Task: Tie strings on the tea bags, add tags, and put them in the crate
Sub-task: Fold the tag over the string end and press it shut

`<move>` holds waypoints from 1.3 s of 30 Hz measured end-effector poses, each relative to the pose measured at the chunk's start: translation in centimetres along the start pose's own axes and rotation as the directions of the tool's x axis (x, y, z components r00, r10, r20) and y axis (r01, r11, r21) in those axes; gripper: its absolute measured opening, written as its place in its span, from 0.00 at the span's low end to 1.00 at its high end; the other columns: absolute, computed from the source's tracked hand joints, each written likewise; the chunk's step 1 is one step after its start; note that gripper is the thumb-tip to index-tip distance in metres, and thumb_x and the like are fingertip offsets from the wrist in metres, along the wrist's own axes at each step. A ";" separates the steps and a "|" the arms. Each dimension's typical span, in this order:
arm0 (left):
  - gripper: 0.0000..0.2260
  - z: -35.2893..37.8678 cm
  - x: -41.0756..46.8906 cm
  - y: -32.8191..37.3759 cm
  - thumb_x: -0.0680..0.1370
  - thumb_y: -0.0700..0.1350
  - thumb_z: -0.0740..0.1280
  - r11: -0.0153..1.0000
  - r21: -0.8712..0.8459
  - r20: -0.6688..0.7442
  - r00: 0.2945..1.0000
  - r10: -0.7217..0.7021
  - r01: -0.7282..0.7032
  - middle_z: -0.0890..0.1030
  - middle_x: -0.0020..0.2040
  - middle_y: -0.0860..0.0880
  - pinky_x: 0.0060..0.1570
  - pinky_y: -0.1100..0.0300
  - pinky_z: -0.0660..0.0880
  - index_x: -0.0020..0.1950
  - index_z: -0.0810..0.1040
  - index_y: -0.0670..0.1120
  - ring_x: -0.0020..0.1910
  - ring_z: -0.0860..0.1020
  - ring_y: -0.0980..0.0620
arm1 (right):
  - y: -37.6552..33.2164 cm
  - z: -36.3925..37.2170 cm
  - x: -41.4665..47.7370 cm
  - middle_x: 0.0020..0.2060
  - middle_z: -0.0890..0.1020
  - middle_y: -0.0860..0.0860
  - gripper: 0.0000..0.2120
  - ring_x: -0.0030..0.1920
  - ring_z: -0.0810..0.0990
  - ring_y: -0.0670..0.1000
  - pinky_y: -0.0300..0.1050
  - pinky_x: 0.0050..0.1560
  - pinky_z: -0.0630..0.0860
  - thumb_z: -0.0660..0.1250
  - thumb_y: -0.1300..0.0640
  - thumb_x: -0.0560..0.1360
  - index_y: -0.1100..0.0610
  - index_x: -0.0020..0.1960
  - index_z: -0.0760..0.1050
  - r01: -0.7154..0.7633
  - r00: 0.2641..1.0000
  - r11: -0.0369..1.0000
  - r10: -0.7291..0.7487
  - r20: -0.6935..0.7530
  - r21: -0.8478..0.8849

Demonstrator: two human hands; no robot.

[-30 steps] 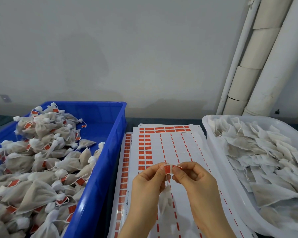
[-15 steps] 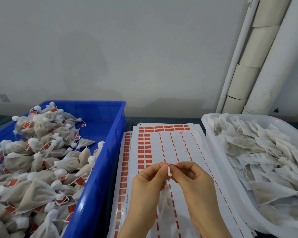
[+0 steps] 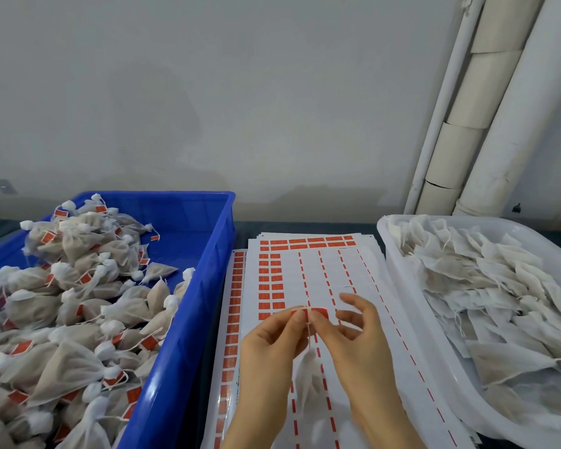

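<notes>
Left of the hands, a blue crate [image 3: 204, 286] holds tagged tea bags [image 3: 62, 319]. Right of them, a white tub [image 3: 399, 270] holds untied bags [image 3: 483, 286]. Sticker sheets [image 3: 353, 270] lie beneath. The left hand [image 3: 269, 348] and right hand [image 3: 353, 345] meet at the fingertips, both pinching a red tag [image 3: 319, 314]. Its tea bag [image 3: 305, 371] hangs between the wrists.

left: blue crate [image 3: 204, 270] wall | right: white tub [image 3: 402, 277] rim | between: sticker sheets [image 3: 337, 270] open

Both hands reach in from the near edge and meet in the middle. The left hand [image 3: 269, 346] pinches a red tag [image 3: 321, 314] between thumb and forefinger; the right hand [image 3: 353, 343] pinches its other end, its other fingers fanned out.
</notes>
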State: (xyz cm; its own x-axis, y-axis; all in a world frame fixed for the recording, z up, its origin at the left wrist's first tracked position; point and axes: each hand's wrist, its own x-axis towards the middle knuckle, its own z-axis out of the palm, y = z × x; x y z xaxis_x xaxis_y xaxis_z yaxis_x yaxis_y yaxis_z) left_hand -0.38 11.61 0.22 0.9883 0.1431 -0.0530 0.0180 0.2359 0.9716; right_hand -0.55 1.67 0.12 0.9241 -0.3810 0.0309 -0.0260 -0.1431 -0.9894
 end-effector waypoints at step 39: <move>0.09 -1.6 1.0 0.7 0.79 0.38 0.62 0.904 0.384 0.217 0.970 0.108 -0.186 0.80 0.35 0.61 0.39 0.75 0.74 0.42 0.77 0.50 0.40 0.77 0.64 | 1.0 -0.1 1.1 0.38 0.84 0.45 0.04 0.42 0.84 0.49 0.47 0.50 0.81 0.70 0.59 0.71 0.51 0.43 0.81 -0.068 0.946 0.990 0.023 0.324 0.127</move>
State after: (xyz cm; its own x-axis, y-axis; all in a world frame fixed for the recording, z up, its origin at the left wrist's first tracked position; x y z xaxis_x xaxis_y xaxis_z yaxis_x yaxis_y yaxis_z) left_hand 0.34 13.47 0.47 0.9937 -0.0438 0.1034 -0.1097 -0.1828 0.9770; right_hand 0.39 1.00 -0.82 0.9969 -0.0675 -0.0400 -0.0401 0.0001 -0.9992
